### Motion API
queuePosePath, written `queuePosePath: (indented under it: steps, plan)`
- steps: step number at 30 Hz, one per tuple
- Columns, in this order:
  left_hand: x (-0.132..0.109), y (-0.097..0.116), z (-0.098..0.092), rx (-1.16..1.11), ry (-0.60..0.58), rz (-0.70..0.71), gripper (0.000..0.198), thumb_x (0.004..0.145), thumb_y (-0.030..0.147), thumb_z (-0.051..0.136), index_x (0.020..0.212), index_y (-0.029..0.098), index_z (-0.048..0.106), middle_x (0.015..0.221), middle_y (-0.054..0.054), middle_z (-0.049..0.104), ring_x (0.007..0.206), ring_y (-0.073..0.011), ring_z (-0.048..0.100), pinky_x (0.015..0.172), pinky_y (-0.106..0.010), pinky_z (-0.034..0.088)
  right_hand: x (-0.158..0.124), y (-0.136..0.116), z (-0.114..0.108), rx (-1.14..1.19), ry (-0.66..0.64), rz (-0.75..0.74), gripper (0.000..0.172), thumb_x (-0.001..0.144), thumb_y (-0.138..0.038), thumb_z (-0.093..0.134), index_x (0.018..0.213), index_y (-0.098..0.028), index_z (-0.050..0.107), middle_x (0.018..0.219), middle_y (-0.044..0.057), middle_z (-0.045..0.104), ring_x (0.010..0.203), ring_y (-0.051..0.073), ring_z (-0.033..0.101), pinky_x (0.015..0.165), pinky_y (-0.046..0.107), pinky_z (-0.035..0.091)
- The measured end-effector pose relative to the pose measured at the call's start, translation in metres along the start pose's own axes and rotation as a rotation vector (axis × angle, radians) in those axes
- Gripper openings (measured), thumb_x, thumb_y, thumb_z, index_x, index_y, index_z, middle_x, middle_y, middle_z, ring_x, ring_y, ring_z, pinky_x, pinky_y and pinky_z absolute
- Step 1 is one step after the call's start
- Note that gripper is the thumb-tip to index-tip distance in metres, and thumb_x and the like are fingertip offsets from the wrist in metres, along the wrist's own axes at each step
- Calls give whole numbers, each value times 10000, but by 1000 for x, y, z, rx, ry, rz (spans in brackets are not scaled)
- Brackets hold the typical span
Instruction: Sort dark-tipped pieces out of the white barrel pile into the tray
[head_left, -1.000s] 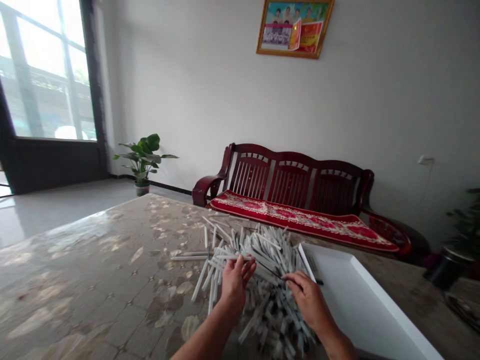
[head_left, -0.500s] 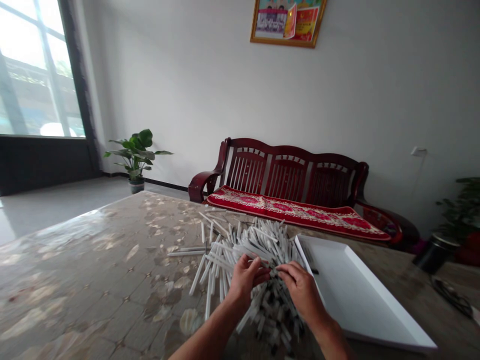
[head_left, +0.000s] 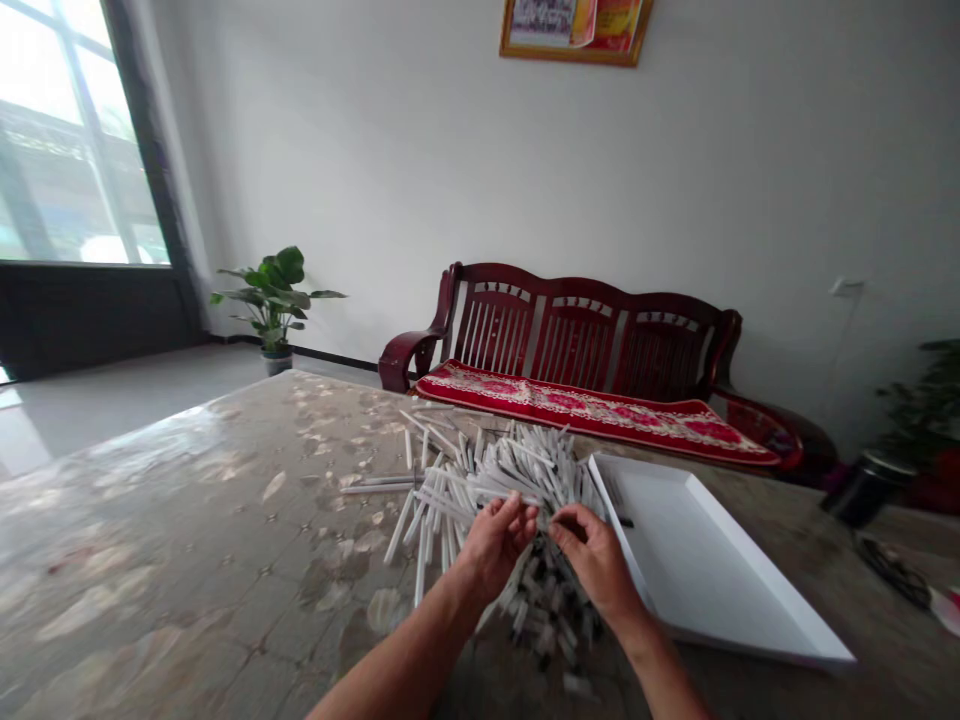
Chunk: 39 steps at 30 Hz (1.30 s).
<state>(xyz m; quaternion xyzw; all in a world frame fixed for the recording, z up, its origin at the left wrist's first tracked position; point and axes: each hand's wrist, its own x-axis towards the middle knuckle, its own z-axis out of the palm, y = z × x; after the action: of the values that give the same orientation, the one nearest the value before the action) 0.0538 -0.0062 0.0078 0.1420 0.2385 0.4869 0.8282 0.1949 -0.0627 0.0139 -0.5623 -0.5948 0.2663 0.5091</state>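
We find a loose heap of white sticks [head_left: 491,475] lying on the patterned table [head_left: 187,530], many with dark ends turned toward the person. Both hands are over the near part of the heap. The left hand [head_left: 496,540] is clenched, its fingers curled in against the sticks. The right hand [head_left: 596,562] is clenched too, with its fingertips pinched close to the left's. We cannot tell whether either grip has a stick in it. A shallow white tray [head_left: 701,575] lies just beside the heap on the right hand's side, touching or nearly touching it. A few strays lie apart on the heap's far side, toward the red bench [head_left: 585,345]. In our judgement the heap is unstable. A careless pull could drag neighbouring sticks loose and roll them across the smooth top, and a wrist knock could shove the tray away from the heap.
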Motion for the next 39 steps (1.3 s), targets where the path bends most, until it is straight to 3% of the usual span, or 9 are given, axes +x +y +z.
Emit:
queuePosePath:
  steps: [3, 7, 10, 15, 21, 23, 27, 31, 39]
  plan:
    - [6, 10, -3, -82, 63, 102, 171, 863, 67, 643, 723, 129, 566, 672, -37, 700, 599, -98, 700, 566, -151, 573, -8, -12, 1, -257, -318, -69, 51, 757, -229, 673, 727, -211, 710, 751, -15, 640, 750, 148, 604, 697, 230, 435]
    - [12, 19, -8, -115, 87, 164, 135, 871, 60, 630, 769, 134, 582, 669, -31, 698, 588, -94, 694, 554, -148, 569, -20, -19, 11, -537, -581, -159, 148, 741, -189, 687, 824, -275, 775, 830, -24, 648, 810, 139, 610, 703, 220, 402]
    - [13, 19, -9, -131, 98, 160, 131, 882, 59, 612, 779, 135, 584, 667, -30, 696, 588, -95, 694, 549, -150, 570, -25, -18, 18, -680, -685, -237, 140, 758, -244, 701, 858, -299, 782, 851, -17, 654, 857, 161, 610, 727, 233, 398]
    - [12, 13, -8, -121, 90, 142, 140, 880, 47, 608, 771, 132, 582, 668, -34, 694, 592, -95, 694, 545, -150, 567, -25, -14, 20, -745, -699, -226, 135, 796, -230, 652, 847, -266, 772, 888, 1, 661, 884, 165, 618, 748, 229, 406]
    - [11, 9, -8, -92, 70, 110, 140, 864, 52, 633, 764, 136, 581, 653, -29, 686, 598, -98, 695, 544, -145, 567, -20, -15, 21, -510, -531, -140, 151, 778, -156, 593, 844, -225, 710, 965, 13, 666, 928, 163, 630, 803, 230, 427]
    - [11, 9, -8, -83, 73, 108, 145, 863, 53, 635, 757, 136, 580, 650, -29, 685, 594, -95, 692, 546, -141, 566, -16, -10, 23, -351, -411, -75, 142, 794, -177, 566, 857, -224, 685, 875, 5, 677, 855, 165, 641, 760, 243, 446]
    - [11, 8, -8, -77, 75, 114, 145, 859, 52, 639, 754, 133, 583, 659, -27, 686, 577, -85, 683, 558, -136, 566, -7, 3, 22, 97, -106, 185, 210, 788, -384, 596, 887, -206, 647, 711, 3, 676, 606, 175, 618, 497, 246, 435]
    - [9, 5, -7, -70, 79, 101, 129, 854, 42, 638, 771, 128, 589, 664, -32, 686, 592, -100, 693, 553, -148, 570, 0, 6, 15, 433, 132, 276, 418, 664, -472, 760, 953, -182, 672, 836, 45, 733, 695, 194, 671, 567, 272, 521]
    - [2, -9, -3, -8, 21, 47, 125, 871, 9, 587, 831, 128, 588, 678, -45, 691, 608, -114, 699, 578, -179, 583, 1, 3, 10, 524, 230, 263, 468, 623, -530, 806, 909, -190, 655, 849, 54, 742, 745, 228, 688, 603, 308, 540]
